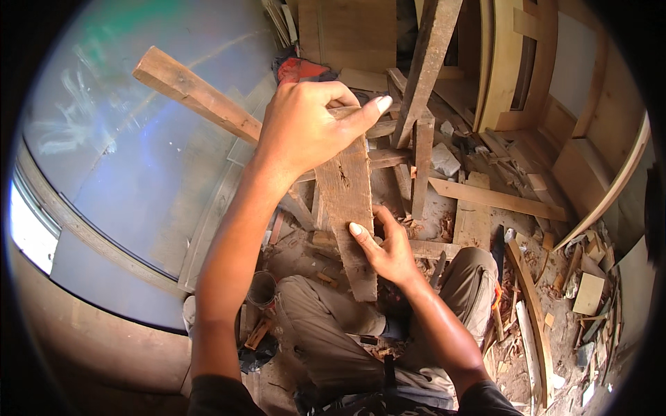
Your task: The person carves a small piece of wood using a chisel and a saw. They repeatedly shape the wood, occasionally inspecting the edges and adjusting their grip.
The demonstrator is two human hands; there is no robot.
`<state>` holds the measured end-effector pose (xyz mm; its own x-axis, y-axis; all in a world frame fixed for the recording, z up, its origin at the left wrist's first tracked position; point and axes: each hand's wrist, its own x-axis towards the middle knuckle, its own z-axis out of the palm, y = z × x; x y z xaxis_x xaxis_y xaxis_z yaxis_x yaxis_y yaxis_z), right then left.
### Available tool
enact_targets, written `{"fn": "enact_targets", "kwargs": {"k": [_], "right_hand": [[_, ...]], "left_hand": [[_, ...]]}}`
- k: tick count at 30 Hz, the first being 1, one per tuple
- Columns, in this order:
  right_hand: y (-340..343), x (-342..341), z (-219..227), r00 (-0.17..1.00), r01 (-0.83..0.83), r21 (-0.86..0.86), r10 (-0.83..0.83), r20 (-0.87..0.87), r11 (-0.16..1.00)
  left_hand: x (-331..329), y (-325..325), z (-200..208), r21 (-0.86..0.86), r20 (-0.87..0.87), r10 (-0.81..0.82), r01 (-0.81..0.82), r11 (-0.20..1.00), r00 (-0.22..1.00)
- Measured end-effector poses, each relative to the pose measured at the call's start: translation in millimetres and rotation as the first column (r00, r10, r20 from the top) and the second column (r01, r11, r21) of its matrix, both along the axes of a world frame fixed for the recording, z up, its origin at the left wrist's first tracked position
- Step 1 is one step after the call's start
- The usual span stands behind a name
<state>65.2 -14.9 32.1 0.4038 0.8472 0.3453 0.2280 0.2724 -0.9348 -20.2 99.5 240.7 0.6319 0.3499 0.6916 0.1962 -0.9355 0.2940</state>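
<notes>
A rough brown wooden board (341,191) stands tilted in front of me, its narrow lower end between my knees. My left hand (309,125) grips its upper end, the thumb stretched along the top and the fingers mostly hidden behind. Lower down, my right hand (388,251) holds the board's right edge, thumb on the near face and fingers behind it. Beyond the board, a wooden frame of beams (422,166) stands on the floor. A long squared beam (201,97) runs out to the left behind my left wrist.
A large grey-blue panel (139,180) fills the left side. Wooden frames and panels (534,69) lean at the right back. Offcuts and shavings litter the floor, with a curved wooden strip (531,312) on my right. A small bucket (262,288) sits by my left knee.
</notes>
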Motion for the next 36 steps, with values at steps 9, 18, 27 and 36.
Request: {"fn": "enact_targets", "kwargs": {"k": [9,18,27,36], "right_hand": [[-10.1,33.2,-18.4,0.900,0.396,-0.039,-0.396,-0.182,0.918],[-19.5,65.3,-56.0,0.811,0.479,-0.146,-0.500,-0.304,0.866],[-122.0,168.2,-13.1,0.965,0.253,-0.477,-0.252,0.069,0.841],[-183.0,250.2,-147.8,0.716,0.620,-0.442,-0.698,-0.017,0.648]], "left_hand": [[6.5,-8.6,-205.8,-0.784,0.410,0.020,0.341,0.518,0.912],[9.9,-66.0,-300.9,-0.814,0.127,-0.113,0.169,0.556,0.985],[33.6,18.3,-250.3,-0.560,-0.216,-0.310,0.143,0.816,0.926],[61.6,115.8,-221.9,-0.580,-0.591,-0.521,0.124,0.805,0.616]]}}
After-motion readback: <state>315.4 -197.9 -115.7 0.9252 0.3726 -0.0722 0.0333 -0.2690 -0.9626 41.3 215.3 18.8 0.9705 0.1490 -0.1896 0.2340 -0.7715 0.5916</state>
